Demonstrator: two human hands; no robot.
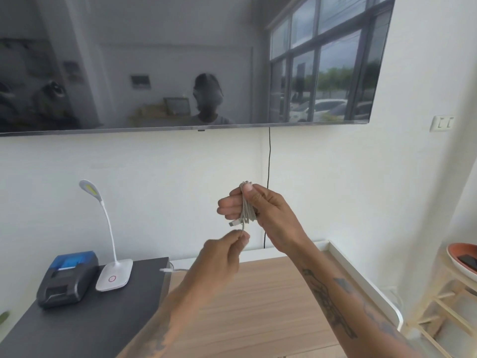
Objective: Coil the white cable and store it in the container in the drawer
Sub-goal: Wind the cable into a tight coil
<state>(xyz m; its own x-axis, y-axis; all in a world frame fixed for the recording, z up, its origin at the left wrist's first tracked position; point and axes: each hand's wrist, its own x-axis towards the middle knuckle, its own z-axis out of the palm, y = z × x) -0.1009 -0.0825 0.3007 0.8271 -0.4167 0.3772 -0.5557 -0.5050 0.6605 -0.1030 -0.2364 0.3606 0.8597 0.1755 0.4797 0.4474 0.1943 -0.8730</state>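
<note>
The white cable (247,208) is bundled into several long loops, held up in front of the wall. My right hand (258,210) is shut around the bundle, thumb on top at its upper end. A connector end sticks out at the bundle's lower left. Just below, my left hand (227,250) pinches the loose tail of the same cable between thumb and fingers. No drawer or container is in view.
A wooden table (258,306) lies below my arms. To its left, a dark cabinet top (77,332) carries a small black-and-blue printer (67,279) and a white desk lamp (113,273). A wall TV (180,60) hangs above; a wooden rack (449,306) stands right.
</note>
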